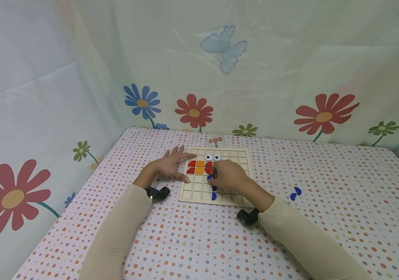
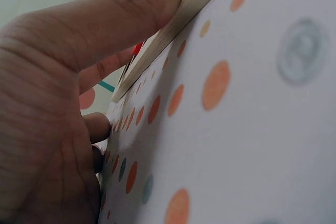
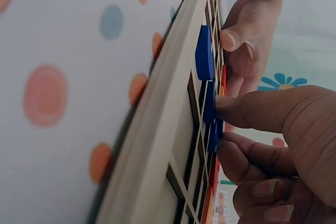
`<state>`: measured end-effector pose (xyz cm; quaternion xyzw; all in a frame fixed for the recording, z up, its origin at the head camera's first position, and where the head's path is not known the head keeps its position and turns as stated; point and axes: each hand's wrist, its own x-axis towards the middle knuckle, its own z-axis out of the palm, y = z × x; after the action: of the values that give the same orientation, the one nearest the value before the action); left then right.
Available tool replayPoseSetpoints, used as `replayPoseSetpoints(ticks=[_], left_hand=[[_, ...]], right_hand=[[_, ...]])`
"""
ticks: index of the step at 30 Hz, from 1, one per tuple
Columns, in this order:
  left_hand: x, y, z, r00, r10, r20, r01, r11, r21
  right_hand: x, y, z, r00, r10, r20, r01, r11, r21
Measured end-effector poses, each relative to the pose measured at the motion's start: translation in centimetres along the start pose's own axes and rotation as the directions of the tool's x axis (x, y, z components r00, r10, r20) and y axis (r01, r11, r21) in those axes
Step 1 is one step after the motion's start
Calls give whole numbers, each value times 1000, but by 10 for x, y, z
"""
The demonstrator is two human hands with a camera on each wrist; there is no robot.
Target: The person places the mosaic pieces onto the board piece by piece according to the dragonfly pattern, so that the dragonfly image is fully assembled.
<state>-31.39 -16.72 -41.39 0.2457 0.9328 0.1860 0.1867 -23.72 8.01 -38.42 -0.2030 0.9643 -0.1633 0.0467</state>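
A wooden grid board (image 1: 197, 186) lies on the table, bearing red curved pieces (image 1: 192, 163), orange squares (image 1: 199, 167), two eye pieces (image 1: 208, 158) and blue half-round pieces (image 1: 214, 196) in a column. My left hand (image 1: 169, 165) rests at the board's left side, fingers spread, thumb against the wooden edge (image 2: 157, 45). Over the middle of the board, my right hand (image 1: 230, 175) pinches a blue half-round piece (image 3: 210, 106) between thumb and forefinger, low in the blue column. Another blue piece (image 3: 205, 53) stands slightly proud of its cell nearer the front edge.
Behind the board lies a small printed grid card (image 1: 217, 140). Two loose blue half-round pieces (image 1: 297, 191) lie on the dotted tablecloth (image 1: 199, 241) to the right. A flowered curtain (image 1: 269, 93) hangs at the table's far and left sides.
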Motion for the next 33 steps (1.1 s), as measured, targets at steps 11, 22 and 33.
replayPoseSetpoints(ticks=[11,22,33], left_hand=[[1,-1,0,1000,17,-1,-17,1000,-12],[1,-3,0,999,32,-1,-32,999,-15],[0,-2,0,1000,25,3,-25,1000,-3]], right_hand=[[-1,0,0,1000,15,5,-15,1000,-13],[0,-3,-1,1000,6,20,-6,1000,-3],[-6,-1,-6,999,33,-23,-32,999,40]])
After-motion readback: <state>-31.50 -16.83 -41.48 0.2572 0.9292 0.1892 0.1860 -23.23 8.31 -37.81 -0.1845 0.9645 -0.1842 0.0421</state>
